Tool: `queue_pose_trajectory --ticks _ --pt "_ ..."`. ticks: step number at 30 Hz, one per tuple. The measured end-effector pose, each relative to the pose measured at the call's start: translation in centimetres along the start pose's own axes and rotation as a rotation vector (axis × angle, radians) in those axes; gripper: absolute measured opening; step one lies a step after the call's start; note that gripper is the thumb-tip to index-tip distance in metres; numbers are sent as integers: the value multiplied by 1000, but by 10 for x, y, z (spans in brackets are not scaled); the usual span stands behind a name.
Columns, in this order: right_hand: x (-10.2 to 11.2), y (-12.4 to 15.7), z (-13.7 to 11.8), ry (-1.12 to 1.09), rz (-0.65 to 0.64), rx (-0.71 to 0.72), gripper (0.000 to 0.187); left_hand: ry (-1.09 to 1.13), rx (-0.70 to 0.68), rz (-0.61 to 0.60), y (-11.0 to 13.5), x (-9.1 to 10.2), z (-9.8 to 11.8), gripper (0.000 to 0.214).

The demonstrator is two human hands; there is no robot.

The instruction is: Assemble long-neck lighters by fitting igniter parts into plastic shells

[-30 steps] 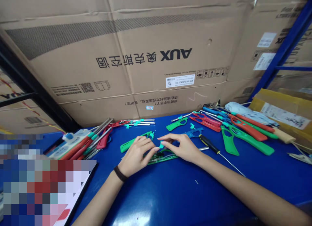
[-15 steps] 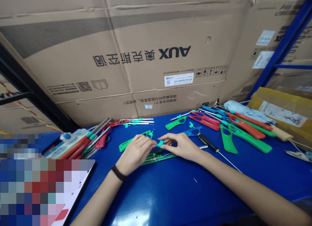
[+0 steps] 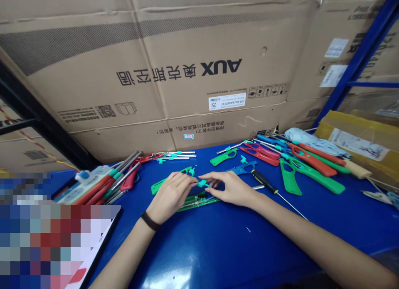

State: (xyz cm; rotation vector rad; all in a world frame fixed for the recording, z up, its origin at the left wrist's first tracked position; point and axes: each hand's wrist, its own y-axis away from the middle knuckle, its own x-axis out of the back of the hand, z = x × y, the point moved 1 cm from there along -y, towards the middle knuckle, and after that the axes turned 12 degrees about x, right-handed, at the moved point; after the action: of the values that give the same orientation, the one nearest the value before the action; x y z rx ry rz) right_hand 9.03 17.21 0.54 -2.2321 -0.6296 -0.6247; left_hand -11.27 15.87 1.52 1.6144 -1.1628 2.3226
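Between the fingertips of both hands is a small teal plastic lighter trigger point(image 3: 202, 183). My left hand point(image 3: 174, 192) pinches its left end. The fingers of my right hand point(image 3: 232, 188) are curled around its right end, the thumb lower down. Just under my hands lies an open green lighter shell point(image 3: 199, 203) with thin wires and metal parts in it, partly hidden by my fingers. Another green shell half point(image 3: 158, 186) lies behind my left hand. A blue shell half point(image 3: 241, 168) lies behind my right hand.
A yellow-and-black screwdriver point(image 3: 264, 181) lies right of my right hand. Lighter shells and metal tubes are piled at right point(image 3: 314, 160) and left point(image 3: 124, 172), beside a white power strip point(image 3: 93, 179). A large cardboard box point(image 3: 174, 40) stands behind the blue table point(image 3: 237, 255).
The teal trigger has turned slightly between my fingertips. My right thumb has moved down, apart from the index finger. The camera view has shifted a little.
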Motion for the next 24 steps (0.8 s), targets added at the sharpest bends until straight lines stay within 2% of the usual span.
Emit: queue_pose_trajectory --ticks 5,9,15,20,24 --pt "1 1 -1 -26 11 14 24 40 41 -30 0 0 -1 18" --pt "-1 2 -3 -41 88 47 17 87 46 -33 1 -3 2 24" --pt "-5 3 -8 13 183 146 12 364 153 -72 4 -14 16 39" --pt "-3 2 -12 55 198 159 12 559 253 -138 5 -14 21 37" --pt "-2 -1 -14 -5 242 95 13 534 253 -151 5 -15 21 34"
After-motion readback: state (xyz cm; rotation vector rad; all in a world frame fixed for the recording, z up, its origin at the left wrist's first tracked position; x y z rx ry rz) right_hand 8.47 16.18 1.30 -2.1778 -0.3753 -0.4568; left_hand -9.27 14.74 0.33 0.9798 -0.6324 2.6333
